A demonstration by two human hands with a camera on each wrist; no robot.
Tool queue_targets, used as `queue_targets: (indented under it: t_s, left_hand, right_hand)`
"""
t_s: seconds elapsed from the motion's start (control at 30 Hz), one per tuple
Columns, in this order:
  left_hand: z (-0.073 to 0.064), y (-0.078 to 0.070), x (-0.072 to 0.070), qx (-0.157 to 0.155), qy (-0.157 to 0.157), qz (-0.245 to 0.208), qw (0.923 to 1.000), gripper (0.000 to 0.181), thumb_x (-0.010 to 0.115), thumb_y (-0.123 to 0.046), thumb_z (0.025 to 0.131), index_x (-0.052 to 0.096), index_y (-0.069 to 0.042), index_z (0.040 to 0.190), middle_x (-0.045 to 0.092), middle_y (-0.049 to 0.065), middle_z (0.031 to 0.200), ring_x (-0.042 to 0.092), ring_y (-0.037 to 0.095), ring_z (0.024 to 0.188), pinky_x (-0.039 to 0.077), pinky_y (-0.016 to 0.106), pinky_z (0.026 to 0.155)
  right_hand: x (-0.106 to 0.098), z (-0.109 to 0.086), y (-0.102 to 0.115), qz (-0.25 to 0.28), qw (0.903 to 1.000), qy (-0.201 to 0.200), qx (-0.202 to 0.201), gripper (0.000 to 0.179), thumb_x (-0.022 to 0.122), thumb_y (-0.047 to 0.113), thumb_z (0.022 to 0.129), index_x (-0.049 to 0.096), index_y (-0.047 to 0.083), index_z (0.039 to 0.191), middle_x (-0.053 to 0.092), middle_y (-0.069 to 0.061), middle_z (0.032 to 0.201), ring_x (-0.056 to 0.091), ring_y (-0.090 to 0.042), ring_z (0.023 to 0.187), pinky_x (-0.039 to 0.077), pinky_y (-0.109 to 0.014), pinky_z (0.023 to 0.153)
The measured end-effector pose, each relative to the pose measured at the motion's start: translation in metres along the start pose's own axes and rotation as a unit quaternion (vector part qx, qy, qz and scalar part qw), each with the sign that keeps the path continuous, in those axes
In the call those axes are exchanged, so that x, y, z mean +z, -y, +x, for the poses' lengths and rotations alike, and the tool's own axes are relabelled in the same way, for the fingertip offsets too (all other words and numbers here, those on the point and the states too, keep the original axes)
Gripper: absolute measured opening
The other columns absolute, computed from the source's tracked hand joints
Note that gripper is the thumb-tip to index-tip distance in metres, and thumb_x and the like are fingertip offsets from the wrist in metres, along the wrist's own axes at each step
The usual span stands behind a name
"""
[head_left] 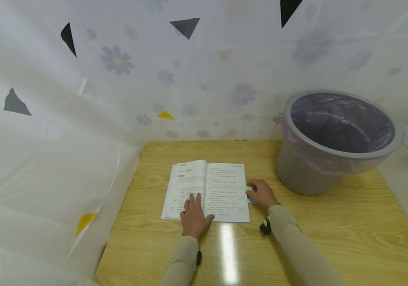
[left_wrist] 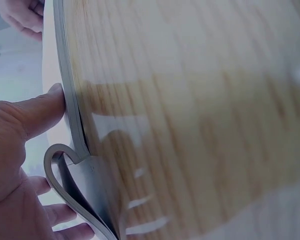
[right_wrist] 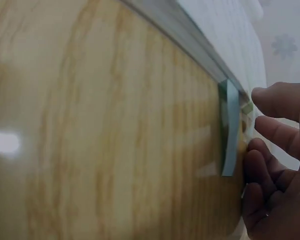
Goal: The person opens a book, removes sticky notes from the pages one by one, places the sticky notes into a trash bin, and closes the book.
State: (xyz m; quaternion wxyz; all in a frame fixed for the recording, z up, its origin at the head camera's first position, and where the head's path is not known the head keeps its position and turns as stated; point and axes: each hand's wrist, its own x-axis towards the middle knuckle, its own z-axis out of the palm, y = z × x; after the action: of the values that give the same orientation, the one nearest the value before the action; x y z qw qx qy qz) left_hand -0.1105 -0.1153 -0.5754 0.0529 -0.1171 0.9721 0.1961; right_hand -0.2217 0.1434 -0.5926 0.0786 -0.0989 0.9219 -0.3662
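An open book lies on the wooden table, printed pages up. My left hand rests on its lower middle with fingers spread. In the left wrist view the thumb presses near the book's edge, beside the curved spine. A pale green strip crosses the right page's outer edge. My right hand is at the strip's outer end, thumb and index finger slightly apart, other fingers curled. A light blue strip sticks out from the book's side below that hand.
A grey bin with a purplish liner stands at the table's back right. White flowered sheeting encloses the back and left of the table. Bright light reflects in front of the book.
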Motion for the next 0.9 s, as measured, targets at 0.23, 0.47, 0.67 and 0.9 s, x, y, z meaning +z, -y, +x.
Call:
queue_targets:
  t_s: [0.23, 0.47, 0.67, 0.9]
  left_hand:
    - [-0.001, -0.001, -0.001, 0.002, -0.001, 0.003, 1.0000, 0.094, 0.077, -0.049, 0.081, 0.031, -0.016, 0.155, 0.023, 0.015, 0.164, 0.029, 0.038, 0.147, 0.038, 0.061, 0.104]
    - [0.000, 0.000, -0.001, 0.002, 0.005, 0.001, 1.0000, 0.094, 0.077, -0.050, 0.081, 0.030, -0.017, 0.156, 0.022, 0.014, 0.165, 0.028, 0.038, 0.148, 0.037, 0.060, 0.105]
    - [0.004, 0.002, 0.001, -0.004, 0.008, 0.006, 0.9999, 0.095, 0.076, -0.051, 0.081, 0.028, -0.019, 0.157, 0.020, 0.013, 0.166, 0.026, 0.037, 0.149, 0.036, 0.059, 0.107]
    - [0.002, 0.001, 0.002, -0.004, 0.011, 0.006, 0.9999, 0.095, 0.077, -0.051, 0.081, 0.029, -0.018, 0.156, 0.020, 0.013, 0.166, 0.027, 0.037, 0.149, 0.036, 0.059, 0.106]
  right_hand:
    - [0.006, 0.004, -0.009, -0.019, 0.9997, -0.010, 0.014, 0.033, 0.067, 0.021, 0.089, 0.069, 0.006, 0.118, 0.062, -0.013, 0.108, 0.055, -0.025, 0.095, 0.046, -0.043, 0.085]
    - [-0.001, 0.003, -0.006, 0.020, 0.9987, 0.010, 0.046, 0.036, 0.070, 0.023, 0.087, 0.065, 0.000, 0.113, 0.060, -0.016, 0.109, 0.056, -0.028, 0.097, 0.047, -0.043, 0.086]
    - [-0.006, 0.005, -0.006, 0.058, 0.9930, 0.047, 0.091, 0.043, 0.066, 0.043, 0.092, 0.061, 0.006, 0.114, 0.059, -0.011, 0.111, 0.053, -0.024, 0.097, 0.044, -0.035, 0.081]
    - [-0.004, 0.005, -0.006, 0.069, 0.9909, 0.030, 0.112, 0.034, 0.054, 0.037, 0.099, 0.066, 0.007, 0.112, 0.065, -0.014, 0.120, 0.058, -0.027, 0.106, 0.047, -0.043, 0.091]
